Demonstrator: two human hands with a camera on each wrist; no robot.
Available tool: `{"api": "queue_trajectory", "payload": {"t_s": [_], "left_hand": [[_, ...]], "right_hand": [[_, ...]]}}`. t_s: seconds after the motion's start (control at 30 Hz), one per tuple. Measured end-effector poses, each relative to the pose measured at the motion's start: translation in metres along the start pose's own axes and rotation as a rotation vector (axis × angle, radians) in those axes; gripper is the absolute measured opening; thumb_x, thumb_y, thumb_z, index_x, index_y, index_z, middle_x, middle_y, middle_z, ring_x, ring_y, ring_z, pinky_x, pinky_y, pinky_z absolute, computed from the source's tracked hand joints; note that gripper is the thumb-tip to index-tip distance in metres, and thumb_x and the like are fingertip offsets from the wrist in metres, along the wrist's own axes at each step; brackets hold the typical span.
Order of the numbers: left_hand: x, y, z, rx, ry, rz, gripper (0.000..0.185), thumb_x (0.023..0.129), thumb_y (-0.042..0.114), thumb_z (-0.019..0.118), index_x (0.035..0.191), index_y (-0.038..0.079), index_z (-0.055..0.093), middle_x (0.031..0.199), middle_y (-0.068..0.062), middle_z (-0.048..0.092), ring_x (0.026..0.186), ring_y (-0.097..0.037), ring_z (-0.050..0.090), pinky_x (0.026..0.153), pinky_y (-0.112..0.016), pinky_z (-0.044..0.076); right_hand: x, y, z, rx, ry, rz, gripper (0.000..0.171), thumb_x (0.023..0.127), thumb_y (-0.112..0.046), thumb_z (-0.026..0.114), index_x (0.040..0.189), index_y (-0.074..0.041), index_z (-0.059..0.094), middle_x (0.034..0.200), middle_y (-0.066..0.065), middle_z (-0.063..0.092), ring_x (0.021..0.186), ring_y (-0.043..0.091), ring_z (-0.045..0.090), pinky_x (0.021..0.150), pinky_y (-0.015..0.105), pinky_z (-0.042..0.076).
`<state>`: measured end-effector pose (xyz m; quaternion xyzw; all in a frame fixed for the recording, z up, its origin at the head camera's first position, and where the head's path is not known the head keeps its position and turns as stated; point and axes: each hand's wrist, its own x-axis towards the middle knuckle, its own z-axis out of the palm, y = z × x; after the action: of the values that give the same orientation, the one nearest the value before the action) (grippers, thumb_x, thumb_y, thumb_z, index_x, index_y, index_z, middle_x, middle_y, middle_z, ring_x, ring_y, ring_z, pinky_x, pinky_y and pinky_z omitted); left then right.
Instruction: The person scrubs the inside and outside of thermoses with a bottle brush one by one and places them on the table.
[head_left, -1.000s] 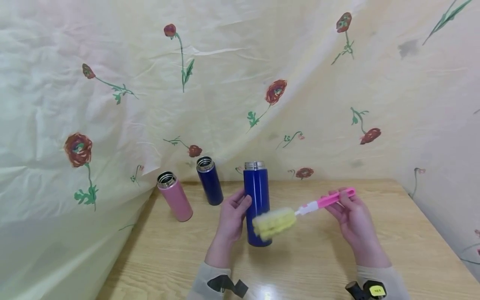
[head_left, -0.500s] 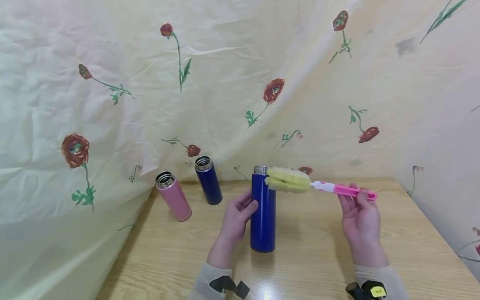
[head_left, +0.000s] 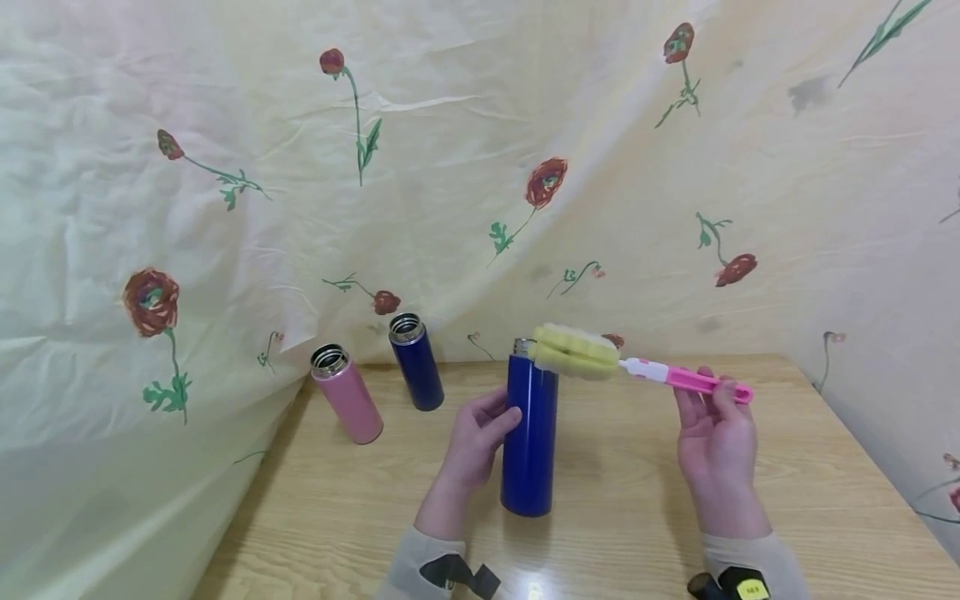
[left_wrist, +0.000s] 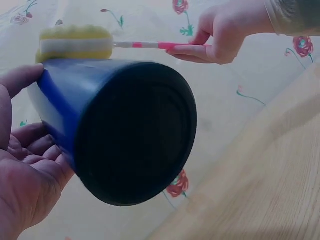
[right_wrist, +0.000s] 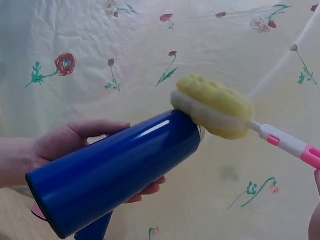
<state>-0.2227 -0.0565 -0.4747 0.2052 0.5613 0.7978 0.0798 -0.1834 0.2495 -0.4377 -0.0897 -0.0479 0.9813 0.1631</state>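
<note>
My left hand (head_left: 487,427) grips a tall blue steel bottle (head_left: 531,442) round its middle, thumb in front, at the centre of the wooden table (head_left: 630,517). The bottle's black base (left_wrist: 135,135) fills the left wrist view. Further right, my right hand (head_left: 711,404) pinches the pink handle (head_left: 697,383) of a bottle brush. Its yellow sponge head (head_left: 573,350) lies level and touches the bottle's open mouth. From the right wrist, the sponge (right_wrist: 215,107) sits against the bottle's (right_wrist: 115,170) top end, with the left hand (right_wrist: 70,142) behind.
A pink bottle (head_left: 347,404) and a dark blue bottle (head_left: 416,362), both uncapped, stand at the table's back left. Cream cloth with red flowers (head_left: 450,183) hangs behind and on both sides. Bare wood (head_left: 810,450) lies right of my right hand.
The brush swung up from in front of the bottle's body to its mouth and now lies level there. The blue bottle shifted slightly right and nearer to me.
</note>
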Motion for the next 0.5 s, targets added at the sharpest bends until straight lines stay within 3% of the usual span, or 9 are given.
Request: {"api": "queue_trajectory", "payload": {"t_s": [0.27, 0.5], "left_hand": [[0.0006, -0.0011, 0.0009, 0.049, 0.044, -0.038, 0.065, 0.087, 0.008, 0.085, 0.145, -0.007, 0.06, 0.134, -0.018, 0.071, 0.115, -0.023, 0.071, 0.101, -0.038, 0.059], [0.0009, 0.001, 0.0011, 0.135, 0.078, -0.047, 0.062, 0.091, 0.01, 0.085, 0.147, 0.0, 0.062, 0.141, -0.016, 0.067, 0.126, -0.03, 0.065, 0.105, -0.043, 0.057]], "right_hand": [[-0.0003, 0.0016, 0.0008, -0.036, -0.006, -0.014, 0.012, 0.105, -0.009, 0.064, 0.109, -0.006, 0.053, 0.105, 0.016, 0.069, 0.097, 0.034, 0.079, 0.095, 0.042, 0.06], [-0.0021, 0.0016, -0.0016, -0.084, -0.04, -0.028, 0.014, 0.105, -0.011, 0.064, 0.113, -0.007, 0.052, 0.11, 0.014, 0.068, 0.101, 0.032, 0.078, 0.097, 0.042, 0.059]]}}
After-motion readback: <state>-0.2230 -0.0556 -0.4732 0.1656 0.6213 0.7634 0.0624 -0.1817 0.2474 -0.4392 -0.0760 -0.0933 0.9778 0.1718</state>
